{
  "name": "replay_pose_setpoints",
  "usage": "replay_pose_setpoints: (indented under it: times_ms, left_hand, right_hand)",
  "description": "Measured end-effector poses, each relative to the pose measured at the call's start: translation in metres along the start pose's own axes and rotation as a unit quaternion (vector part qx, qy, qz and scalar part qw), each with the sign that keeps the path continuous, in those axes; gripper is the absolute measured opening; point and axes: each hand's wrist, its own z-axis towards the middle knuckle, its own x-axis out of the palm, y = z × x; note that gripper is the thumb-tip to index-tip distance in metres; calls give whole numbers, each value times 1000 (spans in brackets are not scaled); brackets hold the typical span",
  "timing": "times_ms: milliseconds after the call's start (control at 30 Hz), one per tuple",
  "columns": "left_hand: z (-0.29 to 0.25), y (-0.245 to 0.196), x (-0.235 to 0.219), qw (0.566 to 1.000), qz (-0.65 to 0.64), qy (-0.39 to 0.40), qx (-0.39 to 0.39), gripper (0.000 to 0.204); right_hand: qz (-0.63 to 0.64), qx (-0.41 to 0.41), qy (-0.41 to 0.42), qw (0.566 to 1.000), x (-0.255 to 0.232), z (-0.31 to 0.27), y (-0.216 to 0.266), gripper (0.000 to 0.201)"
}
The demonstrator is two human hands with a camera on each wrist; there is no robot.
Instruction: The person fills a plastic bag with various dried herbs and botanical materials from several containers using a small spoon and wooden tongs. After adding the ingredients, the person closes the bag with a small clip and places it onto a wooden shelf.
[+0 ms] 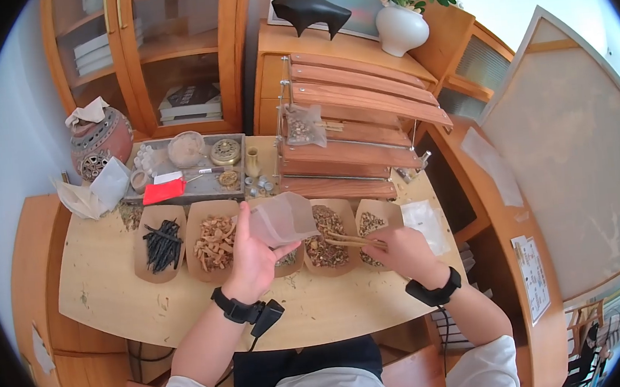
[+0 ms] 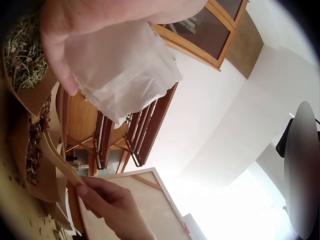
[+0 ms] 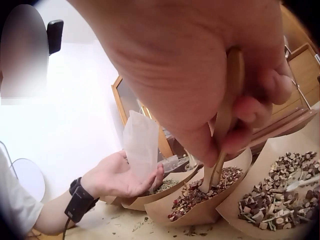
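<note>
My left hand holds a translucent white pouch above the row of paper trays, its palm turned up in the right wrist view. My right hand grips wooden tongs. Their tips reach into a paper tray of reddish-brown dried herb mix. To the right is a tray of chopped stem pieces. Below the pouch, a tray of greenish dried herb is partly hidden by my left hand.
Further left stand trays of black sticks and pale wood shavings. Behind them lies a grey tray with a brass pot and a red packet. A slatted wooden rack rises at the back. Crumbs lie scattered on the table.
</note>
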Motion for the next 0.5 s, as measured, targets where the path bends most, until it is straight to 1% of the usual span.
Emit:
replay_pose_setpoints:
  times_ms: [67,167,267,367,467,500]
  left_hand:
    - [1,0,0,1000,1,5,-4,73]
    - [0,-1,1,1000,0,11,-4,73]
    - [0,-1,1,1000,-4,20,-3,74]
    - [1,1,-1,1000,-8,24,-3,74]
    - [0,0,-1,1000,-6,20,1,73]
    - [0,0,-2,1000,-5,23,2,73]
  right_hand:
    - [-19,-6,-19,1000,6,6,0,19]
    - [-41,4,-23,999,12,14,-5,18]
    - [-28,23,-3,999,14,18,-10,21]
    - [32,41,10,999,10,18,-18,26]
    - [93,130,50,986,-11,20,-16,30]
    - [88,127,51,987,-9,20,-22,31]
